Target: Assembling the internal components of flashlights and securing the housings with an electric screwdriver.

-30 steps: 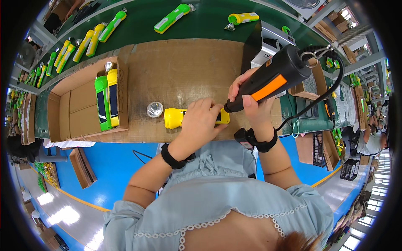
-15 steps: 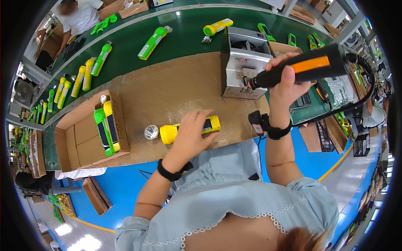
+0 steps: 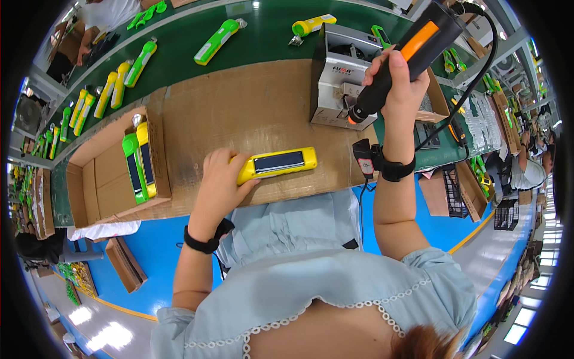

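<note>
Yellow torch (image 3: 276,164) lies flat on the cardboard mat (image 3: 239,113), near edge, my left hand (image 3: 220,179) clasping its left end. Beyond it, my right hand (image 3: 397,84) grips a black-and-orange electric screwdriver (image 3: 400,57) raised before the grey machine box (image 3: 341,78).

Head camera, looking straight down

A single fisheye view from above the person's head faces the brown counter (image 3: 251,113) close below, edges bending toward the rim.

We note an open brown cardboard box (image 3: 113,179) holding green and yellow torches (image 3: 139,160); a grey metal machine box (image 3: 335,84) on the brown surface (image 3: 239,107); the green conveyor belt (image 3: 263,42) carries more torches.
</note>
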Tool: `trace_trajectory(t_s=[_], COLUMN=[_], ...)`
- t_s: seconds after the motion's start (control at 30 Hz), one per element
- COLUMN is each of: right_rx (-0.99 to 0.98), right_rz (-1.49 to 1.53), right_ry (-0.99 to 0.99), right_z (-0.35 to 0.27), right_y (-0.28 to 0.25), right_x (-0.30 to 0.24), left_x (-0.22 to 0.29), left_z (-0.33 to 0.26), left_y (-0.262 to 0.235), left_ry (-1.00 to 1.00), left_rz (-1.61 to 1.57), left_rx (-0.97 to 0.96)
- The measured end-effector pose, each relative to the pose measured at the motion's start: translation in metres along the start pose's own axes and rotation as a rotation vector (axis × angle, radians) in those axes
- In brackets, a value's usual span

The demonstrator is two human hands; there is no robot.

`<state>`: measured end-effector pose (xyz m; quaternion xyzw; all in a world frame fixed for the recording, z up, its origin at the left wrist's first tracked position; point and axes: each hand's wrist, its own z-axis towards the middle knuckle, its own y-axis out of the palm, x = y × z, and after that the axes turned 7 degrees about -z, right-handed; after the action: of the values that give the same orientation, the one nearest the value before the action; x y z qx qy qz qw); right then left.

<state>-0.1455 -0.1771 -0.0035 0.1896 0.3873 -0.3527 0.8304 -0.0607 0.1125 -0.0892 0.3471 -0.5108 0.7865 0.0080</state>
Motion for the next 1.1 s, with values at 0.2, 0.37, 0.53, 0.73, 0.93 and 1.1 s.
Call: trace_trajectory(t_s=[0.2,0.37,0.53,0.73,0.93,1.1], right_rx=[-0.107,-0.215,-0.247,-0.238,-0.246,-0.333], right_rz=[0.477,0.503,0.466,0.463,0.453,0.354], right_ry=[0.116,0.112,0.097,0.106,0.085,-0.027], right_z=[-0.055,-0.078,-0.084,-0.088,-0.089,-0.095], right_y=[0.035,0.056,0.063,0.068,0.072,0.073], right_x=[-0.020,-0.028,-0.021,-0.013,-0.014,-0.003], left_x=[0.018,0.021,0.021,0.020,0.017,0.016], left_z=[0.019,0.024,0.023,0.023,0.025,0.027], left_y=[0.037,0.045,0.048,0.048,0.048,0.045], left_ry=[0.090,0.077,0.067,0.078,0.074,0.045], left_rz=[-0.025,-0.004,-0.013,-0.017,-0.012,-0.039], left_rx=[0.035,0.079,0.098,0.111,0.093,0.053])
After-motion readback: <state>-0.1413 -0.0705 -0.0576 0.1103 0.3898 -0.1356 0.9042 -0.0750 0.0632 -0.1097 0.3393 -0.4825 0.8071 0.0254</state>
